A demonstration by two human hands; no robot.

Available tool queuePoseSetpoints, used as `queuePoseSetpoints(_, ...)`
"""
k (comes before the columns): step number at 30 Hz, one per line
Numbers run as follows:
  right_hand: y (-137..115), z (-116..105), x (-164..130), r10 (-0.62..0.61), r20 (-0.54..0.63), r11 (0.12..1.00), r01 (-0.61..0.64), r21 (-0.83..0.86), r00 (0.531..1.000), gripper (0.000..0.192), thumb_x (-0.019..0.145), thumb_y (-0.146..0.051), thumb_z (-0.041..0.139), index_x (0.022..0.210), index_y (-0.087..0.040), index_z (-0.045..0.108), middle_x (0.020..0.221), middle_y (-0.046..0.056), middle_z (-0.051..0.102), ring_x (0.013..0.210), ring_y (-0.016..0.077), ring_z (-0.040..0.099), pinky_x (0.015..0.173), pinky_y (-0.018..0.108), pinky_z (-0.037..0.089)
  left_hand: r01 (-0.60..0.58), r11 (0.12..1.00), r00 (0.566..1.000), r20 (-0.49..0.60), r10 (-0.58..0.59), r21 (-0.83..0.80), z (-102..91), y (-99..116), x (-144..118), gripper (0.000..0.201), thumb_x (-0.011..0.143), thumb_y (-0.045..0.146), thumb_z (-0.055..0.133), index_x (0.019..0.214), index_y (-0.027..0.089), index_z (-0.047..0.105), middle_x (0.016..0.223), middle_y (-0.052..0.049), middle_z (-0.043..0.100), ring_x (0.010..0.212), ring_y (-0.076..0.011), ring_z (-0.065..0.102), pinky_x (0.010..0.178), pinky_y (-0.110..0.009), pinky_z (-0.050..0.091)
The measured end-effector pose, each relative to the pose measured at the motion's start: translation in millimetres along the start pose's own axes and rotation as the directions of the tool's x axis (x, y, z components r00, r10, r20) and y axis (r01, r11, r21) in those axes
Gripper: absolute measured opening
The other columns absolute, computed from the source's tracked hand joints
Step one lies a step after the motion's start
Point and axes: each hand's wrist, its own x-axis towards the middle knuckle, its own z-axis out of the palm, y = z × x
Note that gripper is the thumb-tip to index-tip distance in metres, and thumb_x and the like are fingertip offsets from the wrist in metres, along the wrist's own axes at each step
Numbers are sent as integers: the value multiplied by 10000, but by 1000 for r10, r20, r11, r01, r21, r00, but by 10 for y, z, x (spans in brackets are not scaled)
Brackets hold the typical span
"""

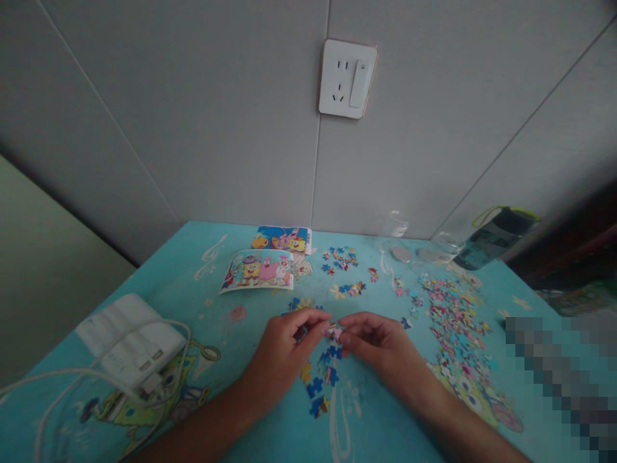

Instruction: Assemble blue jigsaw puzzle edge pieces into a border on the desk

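Both forearms reach up-frame as left hand (284, 344) and right hand (380, 341) pinch small puzzle pieces (333, 332) together at centre; forcing a mismatch could bend tabs.

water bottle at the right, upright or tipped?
Tipped. The water bottle lies on its side on the table, its green loop pointing toward the wall.

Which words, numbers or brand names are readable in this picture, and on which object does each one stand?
None can be read.
Picture card: cartoon figures, any lettering too blurred.
Second card: the same.
White power bank: no legible marking.
Wall socket: no text visible.
Bottle: no label readable.
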Motion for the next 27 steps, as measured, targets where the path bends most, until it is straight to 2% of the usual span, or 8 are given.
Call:
queuePoseSetpoints(3,28,18,-5,5,31,1000,-5,-3,1000,334,772,-442,786,1009,-216,720,765,12,737,693,146,679,699,285,549,9,1000,1000,0,-9,-14,0,14,-11,167,936,315,589,1005,246,724,922,11,753,798,-140,680,707,-247,506)
queuePoseSetpoints(14,36,-18,2,9,46,998,-6,-63,999,306,812,-417,757,1052,-230,724,739,9,714,656,136,648,651,265,518,-99,995,994,42,98,15,18,17,-25,142,920,227,619,1002,255,731,951,22,756,872,-133,689,802,-237,502)
queuePoseSetpoints(27,23,5,-14,-1,53,998,4,-62,999,317,827,-403,746,1069,-200,723,759,16,715,628,122,632,634,254,526,-119,992,993,28,118,30,10,18,-34,128,930,205,611,999,242,713,961,28,743,913,-123,676,845,-229,479)
